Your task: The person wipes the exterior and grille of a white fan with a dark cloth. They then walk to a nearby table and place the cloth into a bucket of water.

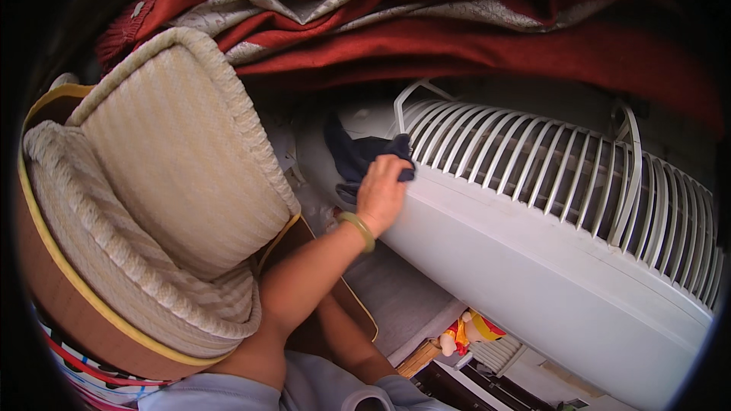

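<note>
My left hand, with a pale green bangle on the wrist, presses a dark navy cloth against the near end of a long white casing. The cloth is bunched under my fingers, and part of it hangs off to the left. Along the casing's top edge runs a grille of curved white slats, starting just right of my fingers. Two white loop brackets stand up from the grille. My right forearm passes behind my left arm, and its hand is hidden.
Beige striped cushions sit within a brown, yellow-trimmed surround on the left. A red curtain-like fabric with silvery bands hangs across the far side. Below the casing lie a grey surface, a plush toy and a wicker edge.
</note>
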The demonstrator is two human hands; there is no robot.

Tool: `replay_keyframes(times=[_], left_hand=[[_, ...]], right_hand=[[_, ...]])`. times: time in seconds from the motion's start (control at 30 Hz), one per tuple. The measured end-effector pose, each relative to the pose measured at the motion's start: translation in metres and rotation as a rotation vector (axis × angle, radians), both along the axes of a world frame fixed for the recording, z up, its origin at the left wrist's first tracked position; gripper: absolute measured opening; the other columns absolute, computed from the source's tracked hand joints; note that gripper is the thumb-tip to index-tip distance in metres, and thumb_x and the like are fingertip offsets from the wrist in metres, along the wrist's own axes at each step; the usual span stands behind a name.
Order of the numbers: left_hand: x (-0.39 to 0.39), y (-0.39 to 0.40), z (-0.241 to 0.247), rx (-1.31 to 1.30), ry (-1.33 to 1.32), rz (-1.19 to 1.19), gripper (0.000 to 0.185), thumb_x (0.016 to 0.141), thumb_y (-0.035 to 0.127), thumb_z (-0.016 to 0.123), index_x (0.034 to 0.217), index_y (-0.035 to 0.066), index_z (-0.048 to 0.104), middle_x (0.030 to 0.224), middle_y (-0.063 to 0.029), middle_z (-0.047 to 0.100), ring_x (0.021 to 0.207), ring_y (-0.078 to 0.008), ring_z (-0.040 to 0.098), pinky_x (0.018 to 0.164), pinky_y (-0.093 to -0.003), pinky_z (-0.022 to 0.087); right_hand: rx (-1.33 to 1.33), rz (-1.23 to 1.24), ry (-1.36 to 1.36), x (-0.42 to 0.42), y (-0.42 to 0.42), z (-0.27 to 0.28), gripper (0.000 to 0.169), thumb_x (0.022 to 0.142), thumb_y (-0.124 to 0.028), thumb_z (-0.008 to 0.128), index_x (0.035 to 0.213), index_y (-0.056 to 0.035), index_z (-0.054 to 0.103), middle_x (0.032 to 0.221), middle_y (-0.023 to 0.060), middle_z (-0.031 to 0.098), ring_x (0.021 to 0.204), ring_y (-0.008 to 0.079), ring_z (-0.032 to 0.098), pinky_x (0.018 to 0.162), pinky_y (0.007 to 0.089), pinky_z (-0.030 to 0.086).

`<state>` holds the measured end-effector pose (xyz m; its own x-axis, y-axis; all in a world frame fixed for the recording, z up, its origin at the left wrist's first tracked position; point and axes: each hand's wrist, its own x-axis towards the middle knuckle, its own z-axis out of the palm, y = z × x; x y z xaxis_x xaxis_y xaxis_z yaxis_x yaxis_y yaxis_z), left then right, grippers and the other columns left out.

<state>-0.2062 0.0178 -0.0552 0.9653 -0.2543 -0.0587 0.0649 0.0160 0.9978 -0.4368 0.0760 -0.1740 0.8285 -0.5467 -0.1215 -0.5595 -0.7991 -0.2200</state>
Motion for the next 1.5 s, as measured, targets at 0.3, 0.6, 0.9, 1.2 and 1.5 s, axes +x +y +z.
replay_keyframes(times=[0.3, 0.6, 0.9, 1.2, 1.5], left_hand=[[-0.002, -0.003, -0.105, 0.117, 0.354, -0.041, 0.037, 0.079, 0.010, 0.063, 0.116, 0.010, 0.055, 0.118, -0.0162, 0.052, 0.109, -0.0363, 0.049, 0.097, -0.0411, 0.040], [0.010, 0.026, -0.087, -0.883, 1.252, 0.350, 0.027, 0.086, 0.021, 0.059, 0.106, 0.004, 0.062, 0.103, -0.0092, 0.067, 0.090, -0.0259, 0.064, 0.083, -0.0345, 0.050], [0.015, 0.068, 0.014, -1.452, 1.090, -0.074, 0.050, 0.093, 0.043, 0.047, 0.113, -0.001, 0.060, 0.113, -0.0155, 0.064, 0.104, -0.0310, 0.060, 0.095, -0.0437, 0.045], [-0.011, 0.101, 0.124, -1.393, 0.979, -0.358, 0.058, 0.091, 0.051, 0.048, 0.116, 0.000, 0.059, 0.111, -0.0151, 0.064, 0.101, -0.0313, 0.060, 0.093, -0.0447, 0.045], [-0.062, 0.126, 0.217, -1.188, 0.963, -0.634, 0.058, 0.090, 0.046, 0.053, 0.123, -0.001, 0.052, 0.118, -0.0182, 0.060, 0.106, -0.0322, 0.057, 0.096, -0.0457, 0.044]], right_hand=[[-0.011, 0.034, -0.051, 0.009, 0.002, 0.006, 0.027, 0.082, -0.025, 0.053, 0.099, -0.0051, 0.059, 0.083, 0.0136, 0.057, 0.079, 0.0342, 0.056, 0.067, 0.0443, 0.041], [0.014, 0.031, -0.240, 0.021, 0.004, 0.014, 0.019, 0.083, -0.018, 0.048, 0.090, -0.0036, 0.057, 0.080, 0.0154, 0.055, 0.075, 0.0356, 0.055, 0.064, 0.0449, 0.040], [0.051, 0.015, -0.193, 0.020, 0.006, 0.018, 0.025, 0.080, -0.017, 0.053, 0.101, -0.0051, 0.058, 0.093, 0.0133, 0.060, 0.088, 0.0330, 0.058, 0.076, 0.0437, 0.044], [-0.003, -0.028, -0.205, 0.029, 0.009, 0.027, 0.029, 0.086, -0.024, 0.053, 0.109, -0.0064, 0.057, 0.104, 0.0127, 0.059, 0.099, 0.0318, 0.055, 0.084, 0.0454, 0.043], [0.228, -0.241, -0.446, 0.006, -0.017, 0.067, 0.060, 0.084, -0.032, 0.062, 0.131, -0.0004, 0.043, 0.130, 0.0226, 0.048, 0.122, 0.0393, 0.044, 0.104, 0.0467, 0.034]])
